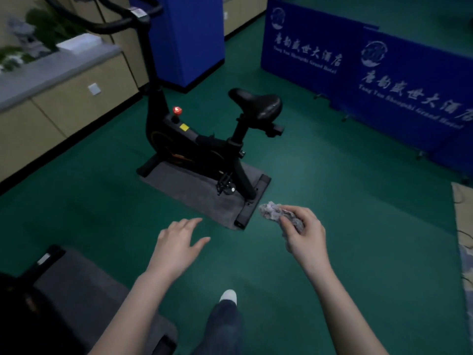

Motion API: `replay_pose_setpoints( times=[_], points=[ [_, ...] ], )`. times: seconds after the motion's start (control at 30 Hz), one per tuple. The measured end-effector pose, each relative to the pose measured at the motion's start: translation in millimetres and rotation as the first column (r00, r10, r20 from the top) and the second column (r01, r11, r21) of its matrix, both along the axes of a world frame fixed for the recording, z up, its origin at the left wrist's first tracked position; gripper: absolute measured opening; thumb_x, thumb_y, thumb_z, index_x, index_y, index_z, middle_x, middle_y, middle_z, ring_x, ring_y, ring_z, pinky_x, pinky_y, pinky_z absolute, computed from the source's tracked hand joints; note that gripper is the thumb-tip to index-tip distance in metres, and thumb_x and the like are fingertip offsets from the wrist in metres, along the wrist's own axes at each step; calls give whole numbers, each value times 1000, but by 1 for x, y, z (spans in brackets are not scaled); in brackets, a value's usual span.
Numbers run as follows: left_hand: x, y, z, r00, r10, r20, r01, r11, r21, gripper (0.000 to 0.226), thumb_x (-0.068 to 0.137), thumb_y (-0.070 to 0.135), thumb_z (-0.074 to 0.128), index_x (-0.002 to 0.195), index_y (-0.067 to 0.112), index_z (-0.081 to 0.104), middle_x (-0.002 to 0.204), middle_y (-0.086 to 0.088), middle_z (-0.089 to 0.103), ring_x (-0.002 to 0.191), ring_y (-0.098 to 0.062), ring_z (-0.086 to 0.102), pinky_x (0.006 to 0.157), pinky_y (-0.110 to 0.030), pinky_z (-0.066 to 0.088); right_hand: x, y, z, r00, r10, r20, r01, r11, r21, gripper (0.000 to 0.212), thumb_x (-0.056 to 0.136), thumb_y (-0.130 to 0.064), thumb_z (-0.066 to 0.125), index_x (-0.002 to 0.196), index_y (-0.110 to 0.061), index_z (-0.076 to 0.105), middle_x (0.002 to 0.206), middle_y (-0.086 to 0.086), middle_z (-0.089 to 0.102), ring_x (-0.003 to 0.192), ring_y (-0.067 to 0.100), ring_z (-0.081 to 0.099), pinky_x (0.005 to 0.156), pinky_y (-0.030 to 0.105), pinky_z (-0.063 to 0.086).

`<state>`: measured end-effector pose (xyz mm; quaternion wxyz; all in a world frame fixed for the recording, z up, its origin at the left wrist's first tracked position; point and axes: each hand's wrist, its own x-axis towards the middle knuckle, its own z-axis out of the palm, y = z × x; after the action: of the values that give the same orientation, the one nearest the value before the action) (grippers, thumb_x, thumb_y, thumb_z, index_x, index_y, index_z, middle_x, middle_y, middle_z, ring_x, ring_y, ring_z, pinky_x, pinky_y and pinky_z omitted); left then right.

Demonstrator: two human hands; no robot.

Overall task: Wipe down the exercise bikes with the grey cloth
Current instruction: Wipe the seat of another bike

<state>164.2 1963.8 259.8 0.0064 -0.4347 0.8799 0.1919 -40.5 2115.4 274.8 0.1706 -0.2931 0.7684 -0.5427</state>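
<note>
The right hand (304, 234) is gripping the crumpled grey cloth (275, 213) near the black upright exercise bike (204, 147), while the left hand (179, 244) is hovering with fingers spread.

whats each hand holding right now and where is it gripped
The right hand grips the bunched grey cloth around its near part; the far end sticks out past the fingers. The left hand holds nothing, fingers spread.
</note>
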Motion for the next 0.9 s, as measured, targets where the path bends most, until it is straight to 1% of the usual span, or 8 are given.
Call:
replay_pose_setpoints(
  times=[0.1,0.2,0.3,0.4,0.5,0.67,0.77,0.9],
  points=[
    [-29,-36,-6,1000,-24,-16,25,1000,18,56,93,51,47,142,27,37,136,6,49,128,-16,39,106,-34,27,-25,-26,-2,1000,-28,-4,28,999,29,27,87,-7,65,90,-34,67,89,-16,59,79,19,61,72,37,49],
    [-56,-74,-10,999,-38,-27,39,999,31,55,92,51,47,141,27,38,134,6,51,126,-16,40,105,-34,28,-47,-54,-6,998,-63,-2,63,996,67,22,87,-7,65,91,-28,70,89,-16,60,77,17,60,71,33,47],
    [-79,-101,-13,998,-65,-21,66,997,43,55,93,51,47,141,26,38,135,6,50,126,-16,41,104,-34,29,-64,-70,-7,995,-98,-7,98,992,78,23,87,-9,65,90,-31,69,89,-17,61,76,13,59,70,32,47],
    [-103,-121,-15,995,-93,-18,94,994,58,55,93,51,46,141,26,38,136,6,49,128,-16,40,105,-35,29,-83,-82,-9,992,-129,8,128,988,85,26,87,-9,65,88,-35,68,91,-16,62,79,17,62,72,36,50],
    [-130,-132,-16,993,-118,1,117,991,71,55,94,50,46,142,26,37,137,7,48,129,-16,39,106,-35,28,-106,-91,-13,988,-150,27,148,985,84,26,87,-8,65,88,-34,68,91,-14,62,79,22,63,72,38,49],
    [-194,-138,-19,983,-179,43,176,982,67,55,94,50,45,142,26,37,138,6,48,128,-18,40,105,-36,30,-159,-93,-18,982,-184,46,179,980,86,21,87,-8,65,91,-28,70,91,-14,62,78,20,61,72,37,48],
    [-239,-137,-21,983,-175,46,173,984,51,55,93,50,46,141,26,38,137,5,48,127,-18,41,103,-36,31,-202,-91,-19,982,-183,50,178,980,86,20,87,-8,65,92,-27,70,93,-13,62,80,21,62,73,38,49],
    [-306,-123,-21,991,-131,24,130,990,46,54,92,50,48,140,25,41,136,6,48,125,-18,42,102,-37,32,-273,-82,-15,986,-152,63,146,985,93,17,87,-10,65,93,-25,71,95,-11,62,83,24,63,75,42,51]
  ],
)
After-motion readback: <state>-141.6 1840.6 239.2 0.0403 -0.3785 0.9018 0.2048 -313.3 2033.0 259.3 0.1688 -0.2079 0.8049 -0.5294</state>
